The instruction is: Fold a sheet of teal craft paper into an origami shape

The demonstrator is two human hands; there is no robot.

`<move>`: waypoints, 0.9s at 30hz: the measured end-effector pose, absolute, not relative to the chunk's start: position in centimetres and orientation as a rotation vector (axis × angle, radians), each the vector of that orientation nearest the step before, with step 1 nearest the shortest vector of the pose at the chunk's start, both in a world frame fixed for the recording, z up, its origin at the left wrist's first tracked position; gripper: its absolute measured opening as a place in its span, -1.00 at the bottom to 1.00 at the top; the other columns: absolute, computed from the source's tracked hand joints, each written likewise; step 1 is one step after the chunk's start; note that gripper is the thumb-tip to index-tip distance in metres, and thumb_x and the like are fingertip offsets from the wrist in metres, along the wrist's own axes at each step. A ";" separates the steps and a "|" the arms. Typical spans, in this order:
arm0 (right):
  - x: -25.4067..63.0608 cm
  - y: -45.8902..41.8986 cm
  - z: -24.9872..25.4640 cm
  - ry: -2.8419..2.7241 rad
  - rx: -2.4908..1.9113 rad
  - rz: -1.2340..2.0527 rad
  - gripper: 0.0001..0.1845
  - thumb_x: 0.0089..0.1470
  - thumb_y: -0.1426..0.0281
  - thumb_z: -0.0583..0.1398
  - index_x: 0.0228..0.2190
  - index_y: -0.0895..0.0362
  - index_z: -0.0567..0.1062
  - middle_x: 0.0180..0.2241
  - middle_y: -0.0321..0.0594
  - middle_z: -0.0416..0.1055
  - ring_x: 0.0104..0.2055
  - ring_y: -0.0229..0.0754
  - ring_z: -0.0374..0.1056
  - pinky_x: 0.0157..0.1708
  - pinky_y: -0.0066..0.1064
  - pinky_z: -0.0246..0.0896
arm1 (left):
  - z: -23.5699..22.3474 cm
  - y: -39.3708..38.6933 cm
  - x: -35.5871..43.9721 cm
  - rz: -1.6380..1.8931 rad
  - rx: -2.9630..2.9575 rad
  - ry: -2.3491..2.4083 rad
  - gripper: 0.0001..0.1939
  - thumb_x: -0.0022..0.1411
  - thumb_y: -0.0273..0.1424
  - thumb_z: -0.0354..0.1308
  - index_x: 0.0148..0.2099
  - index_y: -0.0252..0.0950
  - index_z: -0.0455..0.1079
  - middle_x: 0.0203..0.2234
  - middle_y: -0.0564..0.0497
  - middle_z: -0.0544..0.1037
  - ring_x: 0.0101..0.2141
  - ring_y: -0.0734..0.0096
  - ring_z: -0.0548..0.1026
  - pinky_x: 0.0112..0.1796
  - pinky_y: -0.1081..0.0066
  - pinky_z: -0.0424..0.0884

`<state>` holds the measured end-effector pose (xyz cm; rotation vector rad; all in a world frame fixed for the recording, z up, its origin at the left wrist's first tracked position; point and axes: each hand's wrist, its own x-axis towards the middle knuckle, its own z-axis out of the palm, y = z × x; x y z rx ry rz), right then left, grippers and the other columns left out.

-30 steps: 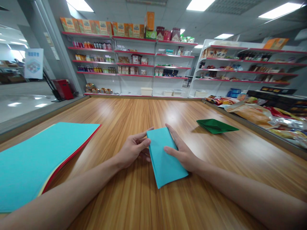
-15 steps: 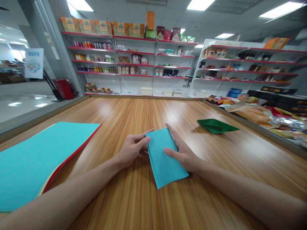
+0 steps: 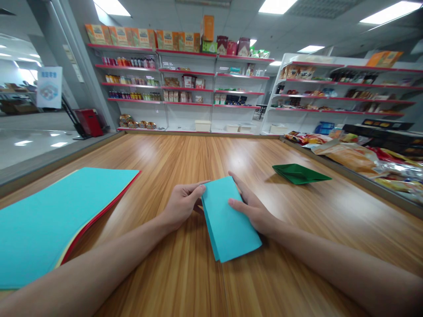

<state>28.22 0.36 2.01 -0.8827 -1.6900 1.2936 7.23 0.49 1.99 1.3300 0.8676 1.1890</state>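
1. My left hand (image 3: 181, 203) sits at the left edge of the folded blue paper (image 3: 228, 220), fingertips pinching its upper left corner, thumb and index closed on the edge.
2. My right hand (image 3: 253, 209) lies flat on the right side of the same paper, fingers spread along its right edge and thumb pressed on top, pinning it to the desk (image 3: 198, 154).
3. The folded blue paper lies between my two hands, in the middle of the desk just in front of me, long side running away from me and tilted a little to the left. Its near end sticks out past both hands. Several layers show at the left edge.
4. To my left, well apart from the hands, lies one stack of paper sheets (image 3: 56, 215): blue on top, with a yellow and a red edge showing underneath. I cannot count the sheets.
5. To my right, further off, one green folded paper (image 3: 299, 173) lies flat on the desk.
6. Along the right rim of the desk lie snack bags (image 3: 350, 156) in a loose heap, too jumbled to count.
7. Beyond the desk stand store shelves (image 3: 185, 88) with boxes, bottles and packets, and a few white tubs on the lowest boards; what the tubs hold I cannot tell.
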 end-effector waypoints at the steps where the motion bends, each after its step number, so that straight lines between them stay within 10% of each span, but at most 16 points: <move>1: 28.2 0.4 2.1 -1.644 -0.893 1.365 -0.28 0.07 0.16 0.19 0.20 0.08 0.13 0.02 -0.06 0.35 0.02 0.01 0.32 -0.02 -0.10 0.27 | 2.0 0.5 7.2 1.172 1.337 0.852 -0.52 0.16 -0.14 0.17 -0.01 -0.41 0.48 -0.58 0.02 0.49 -0.58 0.44 0.47 -0.59 0.49 0.44; 11: 28.1 0.4 1.9 -1.519 -0.942 1.439 -0.53 -0.02 0.15 0.26 -0.14 0.18 0.39 -0.17 -0.02 0.46 -0.19 0.01 0.42 -0.26 -0.16 0.38 | 1.6 0.5 7.5 0.920 1.378 0.810 -0.54 0.10 -0.05 0.20 -0.51 -0.39 0.39 -0.66 0.01 0.45 -0.65 0.46 0.43 -0.61 0.49 0.37; 27: 28.0 0.2 1.9 -1.665 -0.959 1.255 -0.57 0.03 0.16 0.23 -0.13 0.14 0.37 -0.21 -0.08 0.44 -0.25 -0.06 0.39 -0.28 -0.19 0.36 | 1.2 0.9 7.3 0.904 1.409 0.791 -0.52 0.12 -0.04 0.17 -0.55 -0.39 0.39 -0.66 -0.04 0.48 -0.64 0.46 0.43 -0.59 0.49 0.35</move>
